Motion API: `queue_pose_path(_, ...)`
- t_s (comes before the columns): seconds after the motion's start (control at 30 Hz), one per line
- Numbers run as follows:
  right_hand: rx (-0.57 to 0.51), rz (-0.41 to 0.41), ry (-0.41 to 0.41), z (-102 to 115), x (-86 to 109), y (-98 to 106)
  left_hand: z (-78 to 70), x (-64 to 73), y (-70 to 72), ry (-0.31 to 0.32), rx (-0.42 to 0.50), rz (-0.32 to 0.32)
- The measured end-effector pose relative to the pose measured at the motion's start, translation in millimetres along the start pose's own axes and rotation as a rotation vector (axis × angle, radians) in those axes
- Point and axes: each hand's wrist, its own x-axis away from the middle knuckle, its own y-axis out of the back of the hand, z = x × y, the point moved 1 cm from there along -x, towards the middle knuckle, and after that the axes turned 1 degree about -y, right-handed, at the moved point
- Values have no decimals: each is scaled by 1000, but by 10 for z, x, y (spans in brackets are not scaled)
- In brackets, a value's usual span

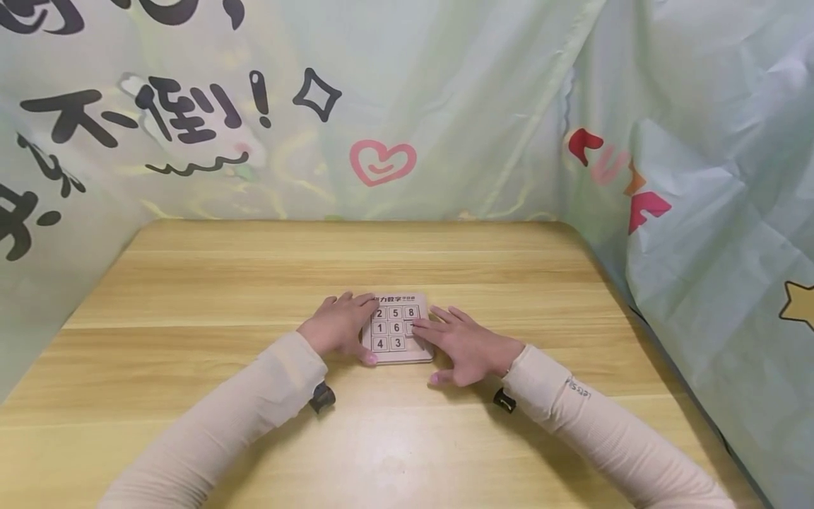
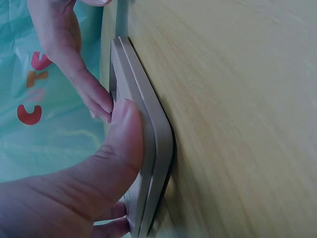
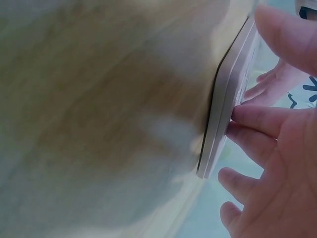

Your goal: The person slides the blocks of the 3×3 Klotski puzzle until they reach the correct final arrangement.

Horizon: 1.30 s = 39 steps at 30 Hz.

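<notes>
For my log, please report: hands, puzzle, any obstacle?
Left hand holding number puzzle by left side. Right hand touching middle-right tile, partly covering it. Puzzle flat on table; no other obstacle seen.

Number bd (image 1: 416,348) smooth, matt; tbl (image 1: 394,452) semi-gloss woodgrain.

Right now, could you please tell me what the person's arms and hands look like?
The left sleeve and right sleeve are long and pale beige; the right one has small dark lettering near its cuff. A small black device shows below each wrist. The left hand and right hand wear no gloves.
</notes>
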Motion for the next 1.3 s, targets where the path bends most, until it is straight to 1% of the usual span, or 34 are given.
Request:
queue_pose_path(0.2,-11,-6,23,23,18,14,10,-3,-15,-2,-4,0)
queue_pose_path(0.63,-38,12,39,99,51,65,17,-4,-35,-3,-4,-6)
queue_pose_path(0.83,-33,18,52,133,56,91,16,6,-32,2,-2,-5)
queue_pose_path(1.07,-20,12,57,133,51,115,8,8,-5,-7,-16,-9)
queue_pose_path(1.3,-43,-11,62,119,21,112,-4,15,13,-1,-22,-2)
